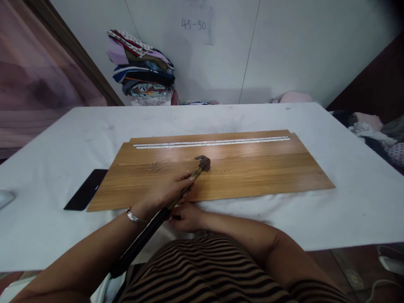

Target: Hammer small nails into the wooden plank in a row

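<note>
My left hand is closed around the wooden handle of a claw hammer, a little below its rusty head. The head is over the middle of a wood-grain board, and the black grip slants down toward my body. Close beside the handle, at the board's near edge, is my right hand with fingers curled; what they hold, if anything, is hidden. Several loose nails lie on the board left of the hammer. A row of small dark dots runs right from the hammer head; whether nail heads or holes I cannot tell.
Two white ruler-like strips lie along the board's far side. A dark flat phone-like object touches the board's left edge on the white-covered table. Folded clothes are stacked beyond the table; a white object sits far left.
</note>
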Demonstrator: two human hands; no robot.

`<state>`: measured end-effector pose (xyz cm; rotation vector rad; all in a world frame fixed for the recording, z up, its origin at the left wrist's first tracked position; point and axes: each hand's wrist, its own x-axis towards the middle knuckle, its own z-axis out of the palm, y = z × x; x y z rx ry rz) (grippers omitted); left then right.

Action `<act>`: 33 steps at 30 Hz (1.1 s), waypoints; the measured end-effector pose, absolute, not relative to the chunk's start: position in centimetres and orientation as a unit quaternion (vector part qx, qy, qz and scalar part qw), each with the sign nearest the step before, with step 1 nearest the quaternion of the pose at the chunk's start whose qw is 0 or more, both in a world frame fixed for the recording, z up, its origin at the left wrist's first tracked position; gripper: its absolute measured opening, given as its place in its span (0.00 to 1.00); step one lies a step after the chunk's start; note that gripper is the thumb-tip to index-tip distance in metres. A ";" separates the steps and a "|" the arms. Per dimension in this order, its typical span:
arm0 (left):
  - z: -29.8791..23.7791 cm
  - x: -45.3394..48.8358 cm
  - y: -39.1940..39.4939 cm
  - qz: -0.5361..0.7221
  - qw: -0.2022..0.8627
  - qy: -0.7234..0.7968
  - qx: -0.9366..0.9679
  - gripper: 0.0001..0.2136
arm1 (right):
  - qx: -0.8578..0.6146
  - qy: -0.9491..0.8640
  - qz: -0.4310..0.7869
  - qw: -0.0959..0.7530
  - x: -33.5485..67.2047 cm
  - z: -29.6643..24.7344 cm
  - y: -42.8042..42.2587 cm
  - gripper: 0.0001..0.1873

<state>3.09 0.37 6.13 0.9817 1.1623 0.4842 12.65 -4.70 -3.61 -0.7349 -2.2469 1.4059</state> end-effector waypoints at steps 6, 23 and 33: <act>6.5 3.3 0.3 0.216 0.703 0.513 0.442 0.18 | -0.264 -0.803 0.498 0.192 12.7 -3.1 -4.7 0.08; 6.4 2.9 0.1 0.231 0.694 0.508 0.455 0.16 | -0.264 -0.800 0.505 0.187 12.6 -3.2 -4.7 0.09; 6.3 3.0 0.0 0.229 0.692 0.516 0.450 0.16 | -0.264 -0.798 0.509 0.186 12.7 -3.0 -4.7 0.09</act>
